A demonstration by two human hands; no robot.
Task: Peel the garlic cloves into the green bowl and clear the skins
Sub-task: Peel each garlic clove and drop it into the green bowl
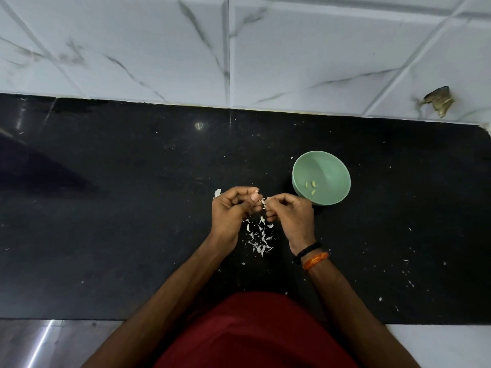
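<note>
left hand: your left hand [230, 208] is above the black speckled stone desk [132, 208], fingers [249, 193] curled in, pinching one end of a small pale garlic clove [261, 201] with its skin partly off.
right hand: your right hand [289, 213] is just beside the left, knuckles near touching it. Fingers curled, thumb and forefinger pinching the clove's other end. Which bits are clove and which skin is too small to tell.
clove position: held between both hands, above the desk, just left of the bowl.
bowl: round pale green bowl [321, 177] stands upright on the desk, behind and right of your right hand, close to its knuckles. Contact between them can't be told.
peeled cloves: three small yellowish peeled garlic cloves [310, 186] lie in the bowl bottom, near its left side.
skins: loose pile of thin white garlic skins [259, 236] lies on the desk under and between your wrists. One larger white piece [217, 193] shows just behind your left hand. Stray flecks are scattered over the desk, more toward the right.
wrist: black cord band and orange thread band [313, 257] are on your right wrist.
backdrop: white marble-veined wall tiles [159, 49] run along the far desk edge.
clothing: dark red shirt [252, 335] sits at the bottom of the view.
</note>
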